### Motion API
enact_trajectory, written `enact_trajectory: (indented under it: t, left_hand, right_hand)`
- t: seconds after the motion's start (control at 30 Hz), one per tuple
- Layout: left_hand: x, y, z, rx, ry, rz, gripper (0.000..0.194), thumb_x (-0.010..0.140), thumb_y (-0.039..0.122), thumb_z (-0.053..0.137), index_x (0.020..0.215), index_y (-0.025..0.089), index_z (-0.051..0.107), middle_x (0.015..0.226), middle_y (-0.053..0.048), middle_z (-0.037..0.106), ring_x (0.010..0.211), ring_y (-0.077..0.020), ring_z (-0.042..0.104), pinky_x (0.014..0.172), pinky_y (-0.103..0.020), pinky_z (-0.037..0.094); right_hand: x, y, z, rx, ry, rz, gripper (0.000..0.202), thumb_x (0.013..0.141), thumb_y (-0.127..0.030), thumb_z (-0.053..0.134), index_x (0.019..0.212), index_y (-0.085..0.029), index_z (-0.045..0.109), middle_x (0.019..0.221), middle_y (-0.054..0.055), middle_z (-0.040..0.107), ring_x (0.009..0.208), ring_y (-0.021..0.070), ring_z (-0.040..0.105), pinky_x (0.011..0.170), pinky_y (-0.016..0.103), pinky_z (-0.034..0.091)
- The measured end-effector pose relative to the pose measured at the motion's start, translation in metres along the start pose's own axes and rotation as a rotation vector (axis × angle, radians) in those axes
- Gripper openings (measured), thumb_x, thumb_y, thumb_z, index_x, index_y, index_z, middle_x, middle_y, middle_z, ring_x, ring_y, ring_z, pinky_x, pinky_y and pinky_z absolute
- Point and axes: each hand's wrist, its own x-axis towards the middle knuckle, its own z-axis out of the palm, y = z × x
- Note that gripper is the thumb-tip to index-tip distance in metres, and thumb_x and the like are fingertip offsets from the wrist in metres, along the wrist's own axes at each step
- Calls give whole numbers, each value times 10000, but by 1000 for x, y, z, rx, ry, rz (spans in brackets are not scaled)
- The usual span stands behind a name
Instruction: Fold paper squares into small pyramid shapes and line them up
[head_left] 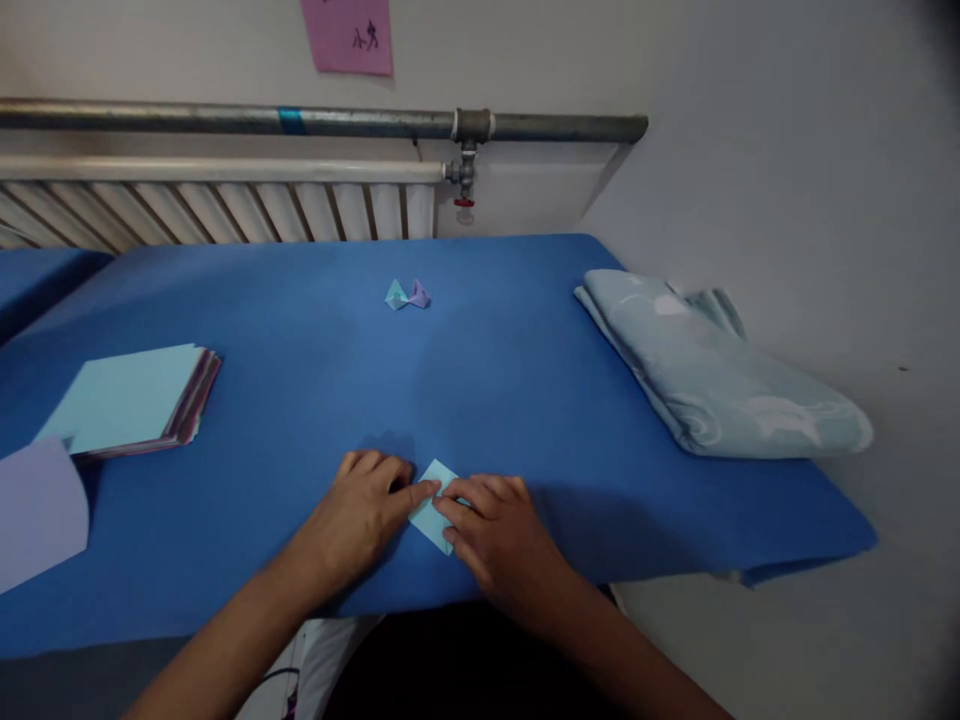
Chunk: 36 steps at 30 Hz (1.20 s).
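Observation:
A small light-blue folded paper [431, 522] lies flat on the blue-covered surface [315, 340] near its front edge, one corner pointing away from me. My left hand [367, 510] rests at its left side, thumb pressed on the paper and the other fingers curled on the cover. From the right, my right hand [495, 525] lies over the paper's right part, fingers slightly bent and fingertips touching it. Part of the paper is hidden under these fingers. Farther back sit two small folded paper pieces, one light blue [396, 295] and one purple [419, 294].
At the left are a stack of coloured paper [131, 400] and a pale purple sheet [37, 515]. A folded pale green blanket [720, 370] lies at the right, by the wall. Behind the surface run a radiator [247, 212] and a metal pipe [187, 117].

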Motion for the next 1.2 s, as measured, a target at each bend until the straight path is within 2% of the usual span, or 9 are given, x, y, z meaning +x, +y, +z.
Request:
enact_trajectory:
  t: [0.07, 0.13, 0.2, 0.4, 0.57, 0.7, 0.87, 1.03, 1.2]
  left_hand:
    - [-10, 12, 2, 53, 60, -30, 361, 938, 205, 412, 1271, 256, 541, 1084, -86, 624, 946, -240, 498, 811, -404, 346]
    - [-21, 23, 4, 86, 83, -72, 413, 905, 371, 494, 1280, 203, 537, 1181, -113, 609, 1062, -296, 480, 874, -446, 347]
    - [-30, 31, 5, 123, 93, -120, 475, 872, 425, 538, 1298, 214, 524, 1256, -103, 588, 1102, -318, 473, 897, -461, 346]
    - [-42, 35, 6, 154, 108, -220, 409, 896, 351, 517, 1293, 252, 531, 1308, -47, 581, 1112, -307, 489, 891, -448, 375]
    - [-47, 39, 10, 174, 143, -273, 371, 902, 310, 499, 1244, 189, 575, 1278, -82, 603, 1081, -320, 517, 855, -460, 404]
    - [-34, 40, 5, 86, 165, -326, 293, 926, 287, 440, 1110, 191, 646, 1185, -100, 645, 997, -286, 566, 810, -437, 434]
    - [6, 30, -7, -214, 25, -453, 148, 861, 226, 512, 837, 181, 652, 905, -68, 661, 828, -212, 609, 744, -350, 467]
    - [31, 20, -6, -435, -18, -562, 281, 703, 149, 595, 981, 180, 619, 911, -66, 645, 780, -209, 620, 683, -323, 458]
    - [34, 14, -3, -548, -42, -617, 316, 665, 160, 605, 980, 174, 618, 662, 15, 608, 564, -154, 568, 538, -262, 419]
  right_hand:
    - [-1, 0, -1, 2, -19, 0, 249, 923, -239, 524, 1171, -233, 556, 1152, 25, 631, 1024, 227, 515, 833, 386, 316]
    - [-1, 0, -3, 12, -31, 1, 256, 939, -251, 497, 1190, -231, 544, 1167, 29, 626, 1037, 223, 514, 842, 385, 315]
    - [-2, 0, -3, 23, -28, 2, 258, 944, -252, 486, 1194, -223, 540, 1179, 34, 621, 1057, 224, 508, 861, 388, 310]
    - [-2, 2, -3, 38, -50, 20, 255, 931, -240, 500, 1180, -253, 551, 1199, 31, 614, 1068, 231, 513, 864, 395, 315]
    - [-2, 2, -7, 30, -33, 30, 249, 913, -232, 517, 1152, -258, 580, 1174, 49, 622, 1036, 234, 527, 849, 397, 328]
    - [1, 2, -7, 68, 19, 38, 205, 898, -207, 529, 1076, -243, 624, 1144, 68, 619, 1016, 240, 526, 833, 395, 355]
    - [15, 2, -5, 63, 98, 134, 97, 860, -174, 551, 852, -187, 647, 1139, 102, 581, 1001, 235, 520, 851, 378, 392]
    - [30, 1, -13, 49, -29, 224, 259, 798, -145, 547, 1054, -147, 585, 996, 98, 618, 914, 221, 558, 808, 356, 426]
    - [38, 2, -22, 109, -78, 313, 429, 742, -141, 570, 1170, -139, 554, 960, 88, 648, 884, 218, 586, 801, 352, 418]
